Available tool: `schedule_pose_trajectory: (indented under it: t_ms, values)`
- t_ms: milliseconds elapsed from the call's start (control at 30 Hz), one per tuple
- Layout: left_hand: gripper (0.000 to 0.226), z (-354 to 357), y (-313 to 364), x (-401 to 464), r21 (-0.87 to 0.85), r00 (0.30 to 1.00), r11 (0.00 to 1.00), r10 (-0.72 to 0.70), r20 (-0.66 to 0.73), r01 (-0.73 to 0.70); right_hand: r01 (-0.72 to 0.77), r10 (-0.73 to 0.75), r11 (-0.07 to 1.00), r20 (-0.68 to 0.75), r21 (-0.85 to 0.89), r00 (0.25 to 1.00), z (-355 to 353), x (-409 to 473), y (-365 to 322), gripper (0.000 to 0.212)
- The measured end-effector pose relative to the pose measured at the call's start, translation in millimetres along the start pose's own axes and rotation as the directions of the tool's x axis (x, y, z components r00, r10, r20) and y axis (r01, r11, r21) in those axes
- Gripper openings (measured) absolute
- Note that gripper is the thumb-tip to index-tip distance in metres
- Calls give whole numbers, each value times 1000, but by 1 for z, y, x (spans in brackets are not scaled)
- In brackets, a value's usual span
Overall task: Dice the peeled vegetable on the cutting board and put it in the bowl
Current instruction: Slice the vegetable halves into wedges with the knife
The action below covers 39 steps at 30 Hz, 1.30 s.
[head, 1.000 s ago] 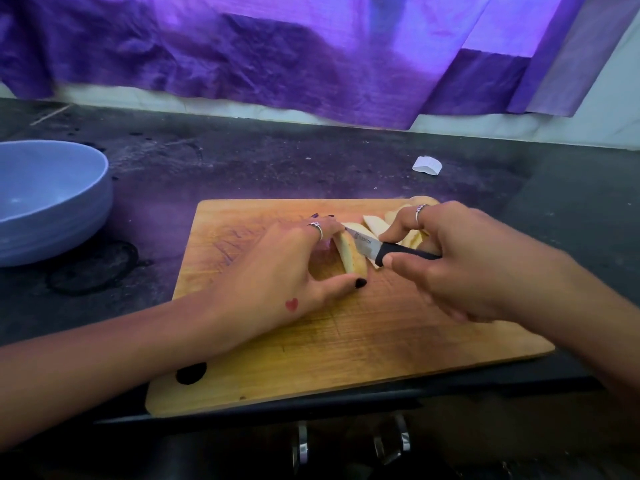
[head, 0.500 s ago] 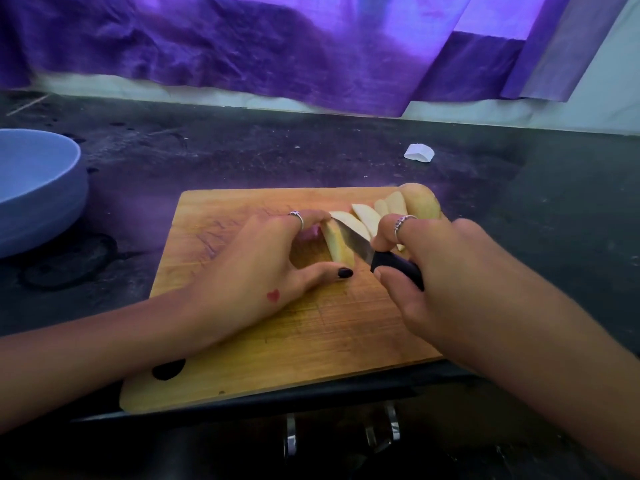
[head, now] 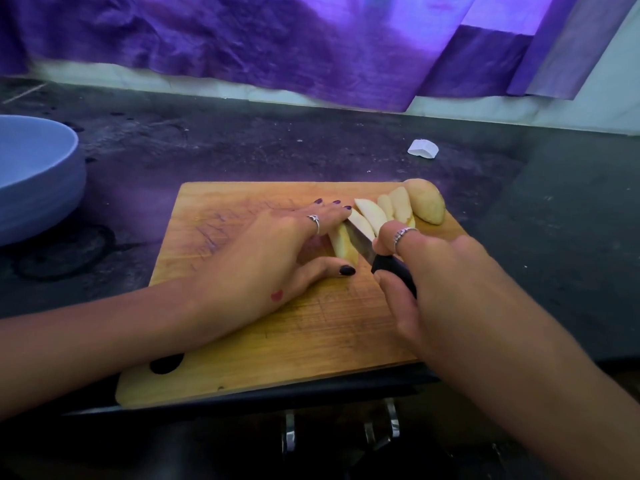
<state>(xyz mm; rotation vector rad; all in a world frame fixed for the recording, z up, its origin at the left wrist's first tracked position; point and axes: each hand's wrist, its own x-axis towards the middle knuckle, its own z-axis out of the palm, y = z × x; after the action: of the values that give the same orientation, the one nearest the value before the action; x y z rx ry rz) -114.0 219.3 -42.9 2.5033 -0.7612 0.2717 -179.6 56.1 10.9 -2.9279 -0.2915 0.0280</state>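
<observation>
The counter [head: 242, 150] runs dark under the purple cloth [head: 277, 39], and everything sits in relation to the board [head: 277, 348] lying on it near the front edge. Well off the board's left side stands the bowl [head: 38, 181], its left part cut off by the frame, and I cannot see whether anything is in it. Beyond the board's far right corner lies a small white scrap [head: 423, 148]. On the board's far right part is the vegetable: an uncut end piece [head: 427, 202], several slices [head: 372, 216] fanned beside it, and one slice [head: 343, 244] nearer the middle. The left hand [head: 273, 261] rests on that slice, fingers stretched over its far end and thumb laid against its near end, steadying it. The right hand [head: 426, 282] grips the knife [head: 375, 252] by its black handle, fingers curled round it, forefinger up by the blade. Since a second ago the blade has swung from lying across the slice to running along it, so I judge she is now splitting it lengthwise into strips; dicing proper is yet to come and nothing looks bound for the bowl yet. The blade tip hides behind her fingers, and how deep it has cut I cannot tell.
</observation>
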Motion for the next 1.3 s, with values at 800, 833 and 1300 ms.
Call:
schedule_pose_trajectory:
  t_ms: [800,833,1300]
  values:
    - [78,-18,-7,14,162,993,982,85,77,-96,19,-16,996,-37,82,999,-3,-2,-4,31]
    - [77,-18,-8,14,156,994,983,83,76,-94,20,-17,996,-37,82,999,-3,-3,-5,29]
    - [74,-13,-19,6,122,987,980,158,26,-159,43,-47,995,-51,-91,998,12,-5,-15,40]
